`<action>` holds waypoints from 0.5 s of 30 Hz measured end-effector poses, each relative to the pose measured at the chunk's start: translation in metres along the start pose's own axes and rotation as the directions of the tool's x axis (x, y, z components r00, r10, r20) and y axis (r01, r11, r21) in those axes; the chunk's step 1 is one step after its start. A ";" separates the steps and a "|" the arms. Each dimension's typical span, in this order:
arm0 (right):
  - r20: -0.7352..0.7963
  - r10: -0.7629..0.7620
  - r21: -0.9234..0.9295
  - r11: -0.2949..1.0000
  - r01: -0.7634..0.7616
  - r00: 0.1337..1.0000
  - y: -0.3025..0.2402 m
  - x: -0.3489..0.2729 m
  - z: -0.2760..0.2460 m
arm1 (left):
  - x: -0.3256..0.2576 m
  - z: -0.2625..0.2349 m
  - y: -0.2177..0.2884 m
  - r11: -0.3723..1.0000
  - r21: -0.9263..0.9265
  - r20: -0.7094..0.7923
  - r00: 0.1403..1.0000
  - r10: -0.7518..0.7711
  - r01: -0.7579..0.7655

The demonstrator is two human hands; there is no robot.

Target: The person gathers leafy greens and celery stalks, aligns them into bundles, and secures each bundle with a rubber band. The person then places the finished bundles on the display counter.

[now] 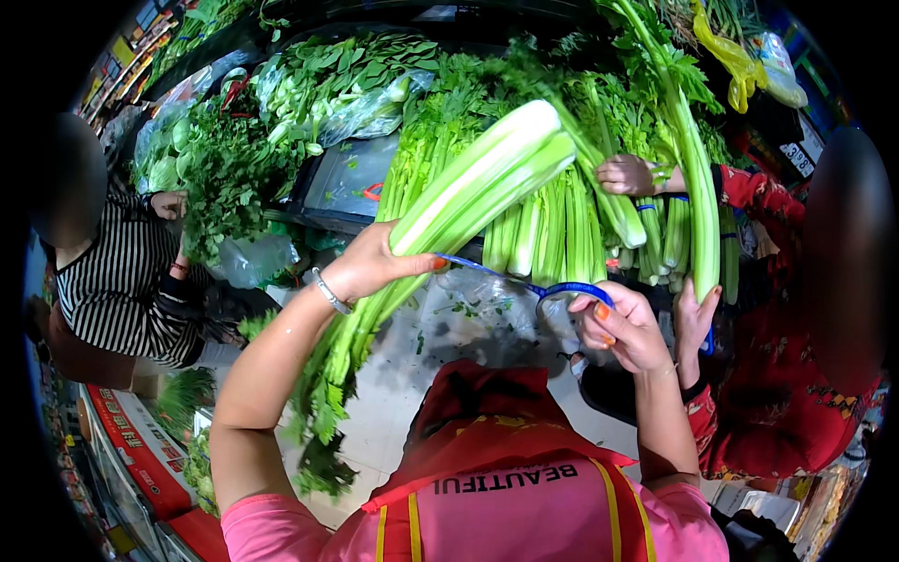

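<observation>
My left hand [376, 266] is closed round a thick celery bunch [492, 183], held tilted with its pale cut base up to the right and its leaves hanging down to the left. From near my left thumb, a strip of blue tape [482, 269] runs taut to a roll of blue tape [582, 288]. My right hand [629, 328] grips that roll, its fingers curled at the ring. Behind the held bunch, more celery [567, 229] lies in a row on the display, some bunches banded in blue.
On the right a person in a red patterned sleeve [763, 201] holds a long celery bunch [695, 187]. At the left, someone in a striped top [122, 272] stands by leafy greens [220, 183]. A dark crate [351, 178] sits among the vegetables. Leaf scraps litter the tiled floor [412, 375].
</observation>
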State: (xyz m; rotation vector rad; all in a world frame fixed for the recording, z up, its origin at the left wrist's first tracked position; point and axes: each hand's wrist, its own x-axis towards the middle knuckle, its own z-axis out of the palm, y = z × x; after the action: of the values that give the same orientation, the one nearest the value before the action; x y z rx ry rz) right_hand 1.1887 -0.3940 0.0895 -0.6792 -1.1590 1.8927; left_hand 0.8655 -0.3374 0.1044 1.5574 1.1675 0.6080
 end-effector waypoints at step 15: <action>0.287 0.209 -0.648 0.761 0.029 0.935 0.012 0.008 -0.008 | 0.006 -0.006 0.056 0.934 0.347 0.075 0.995 0.062 -0.084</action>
State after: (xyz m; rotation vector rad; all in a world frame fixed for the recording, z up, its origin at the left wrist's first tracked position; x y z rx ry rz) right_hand 1.1865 -0.3862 0.0752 -0.7894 -2.0980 1.7115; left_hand 0.8838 -0.3284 0.1577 1.9142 1.2211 0.4088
